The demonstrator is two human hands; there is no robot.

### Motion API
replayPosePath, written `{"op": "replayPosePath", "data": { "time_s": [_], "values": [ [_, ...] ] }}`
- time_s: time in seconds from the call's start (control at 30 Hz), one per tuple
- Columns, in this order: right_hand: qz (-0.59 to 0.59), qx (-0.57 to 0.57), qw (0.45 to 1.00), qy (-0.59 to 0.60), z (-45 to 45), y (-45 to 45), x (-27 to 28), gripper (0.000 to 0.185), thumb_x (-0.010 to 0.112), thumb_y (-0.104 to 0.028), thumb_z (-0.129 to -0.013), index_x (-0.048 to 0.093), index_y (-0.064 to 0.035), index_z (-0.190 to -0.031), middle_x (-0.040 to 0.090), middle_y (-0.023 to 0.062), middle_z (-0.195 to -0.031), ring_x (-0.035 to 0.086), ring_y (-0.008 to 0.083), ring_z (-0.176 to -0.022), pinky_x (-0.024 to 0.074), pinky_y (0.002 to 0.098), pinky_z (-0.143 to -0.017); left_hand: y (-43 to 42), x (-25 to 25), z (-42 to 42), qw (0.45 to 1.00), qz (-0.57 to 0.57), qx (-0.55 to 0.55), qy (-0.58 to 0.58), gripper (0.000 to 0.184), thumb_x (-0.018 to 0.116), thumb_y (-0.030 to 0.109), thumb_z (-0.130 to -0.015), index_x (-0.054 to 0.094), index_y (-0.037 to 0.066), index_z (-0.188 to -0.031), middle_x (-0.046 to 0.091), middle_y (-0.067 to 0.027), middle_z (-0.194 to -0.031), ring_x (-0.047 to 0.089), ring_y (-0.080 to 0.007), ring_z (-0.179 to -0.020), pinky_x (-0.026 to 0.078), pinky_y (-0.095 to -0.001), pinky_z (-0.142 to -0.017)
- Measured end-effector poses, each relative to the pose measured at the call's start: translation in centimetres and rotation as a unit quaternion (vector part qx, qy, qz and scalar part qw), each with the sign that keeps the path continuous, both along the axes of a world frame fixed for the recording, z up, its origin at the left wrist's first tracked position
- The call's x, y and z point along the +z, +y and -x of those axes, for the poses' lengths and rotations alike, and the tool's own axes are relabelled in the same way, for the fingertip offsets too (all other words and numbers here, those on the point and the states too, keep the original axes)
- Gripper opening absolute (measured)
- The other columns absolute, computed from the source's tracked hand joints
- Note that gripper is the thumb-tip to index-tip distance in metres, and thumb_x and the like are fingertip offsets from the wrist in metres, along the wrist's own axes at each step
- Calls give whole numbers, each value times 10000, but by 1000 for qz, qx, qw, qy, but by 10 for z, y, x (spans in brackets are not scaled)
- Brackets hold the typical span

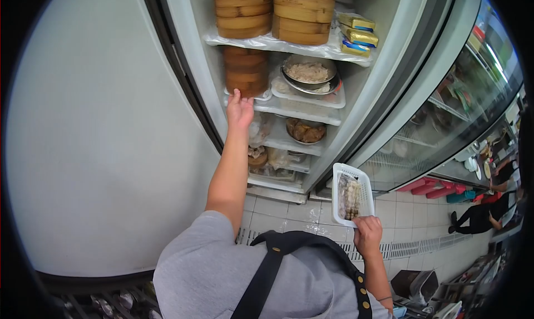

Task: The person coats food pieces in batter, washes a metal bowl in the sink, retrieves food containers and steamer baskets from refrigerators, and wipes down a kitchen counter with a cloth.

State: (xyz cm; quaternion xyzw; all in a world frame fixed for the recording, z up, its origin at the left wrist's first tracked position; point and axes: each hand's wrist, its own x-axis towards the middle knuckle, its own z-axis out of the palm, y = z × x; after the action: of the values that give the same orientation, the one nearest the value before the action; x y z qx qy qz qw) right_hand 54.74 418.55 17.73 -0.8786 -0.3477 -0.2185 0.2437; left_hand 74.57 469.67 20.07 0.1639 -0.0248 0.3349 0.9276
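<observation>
On the second shelf of an open upright fridge, dark bamboo steamers [246, 71] are stacked on a white tray [263, 96]. My left hand [240, 112] reaches up to the front of this stack. Its thumb lies against the bottom steamer, and the other fingers are closed at the tray's edge, partly hidden. Low on the right, my right hand [368, 234] grips the near rim of a white plastic basket [366, 186]. Inside it lies pale and brownish food in clear plastic [349, 196].
Lighter bamboo steamers [303, 13] and yellow packets [359, 34] fill the top shelf. A metal bowl of pale shredded food [307, 72] sits beside the dark stack. The fridge door [105, 129] stands wide at left. Another person [481, 213] stands far right.
</observation>
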Motion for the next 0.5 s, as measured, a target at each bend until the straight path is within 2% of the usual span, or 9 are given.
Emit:
{"op": "replayPosePath", "data": {
  "time_s": [0.17,0.2,0.23,0.3,0.33,0.4,0.43,0.47,0.5],
  "values": [
    [-11,13,1000,-5,1,10,-1,254,649,39,-641,657,-73,-869,646,77,-825,610,291,-780,458,407,-722,-1,18,-21,994,17,68,84,330,451,25,-1031,431,33,-1360,562,-142,-1314,539,-307,-1263,445,-505,-1085],
    [-16,13,1000,-11,1,12,-1,259,648,41,-639,656,-73,-871,645,78,-824,611,292,-783,458,410,-723,-1,22,-24,988,16,92,121,350,490,33,-1019,434,18,-1364,587,-145,-1255,586,-286,-1171,486,-450,-1012],
    [-17,15,1000,-10,4,14,-2,259,648,41,-639,656,-73,-871,645,78,-824,611,292,-783,458,410,-723,5,20,-25,988,16,95,122,350,490,33,-1019,434,18,-1364,587,-145,-1255,586,-286,-1171,486,-450,-1012],
    [-29,22,999,-19,7,17,-4,279,642,42,-636,661,-81,-885,645,75,-824,609,289,-784,459,409,-724,13,21,-34,943,-68,141,294,447,605,3,-930,448,-10,-1348,607,-140,-1169,606,-253,-1034,505,-398,-905],
    [-33,18,999,-16,4,17,-8,279,642,42,-636,661,-81,-885,645,75,-824,609,289,-784,459,409,-724,15,25,-36,942,-73,138,296,447,605,3,-930,448,-10,-1348,607,-140,-1169,606,-253,-1034,505,-398,-905],
    [-5,26,1000,-15,3,10,-20,292,636,35,-643,671,-92,-904,648,66,-830,606,283,-776,460,403,-727,18,25,-33,893,-204,200,349,588,678,-45,-802,452,-38,-1344,612,-123,-1095,590,-230,-939,501,-380,-830],
    [2,34,999,-13,4,9,-22,294,632,30,-648,677,-96,-910,650,60,-839,605,277,-776,460,400,-728,26,20,-32,877,-229,210,366,693,688,-71,-729,425,-54,-1370,596,-130,-1141,573,-235,-994,496,-389,-873],
    [9,37,999,-6,4,8,-22,297,629,26,-654,683,-101,-916,652,54,-848,604,272,-776,459,397,-728,33,7,-31,922,-203,203,259,690,684,-52,-765,405,-46,-1395,568,-136,-1194,553,-231,-1051,478,-387,-902],
    [5,43,999,-2,4,6,-25,296,632,19,-662,688,-100,-927,656,50,-860,607,266,-785,461,395,-732,14,18,-6,930,-195,178,258,664,662,-42,-802,401,-13,-1411,551,-138,-1233,547,-222,-1083,465,-384,-933]
  ]
}}
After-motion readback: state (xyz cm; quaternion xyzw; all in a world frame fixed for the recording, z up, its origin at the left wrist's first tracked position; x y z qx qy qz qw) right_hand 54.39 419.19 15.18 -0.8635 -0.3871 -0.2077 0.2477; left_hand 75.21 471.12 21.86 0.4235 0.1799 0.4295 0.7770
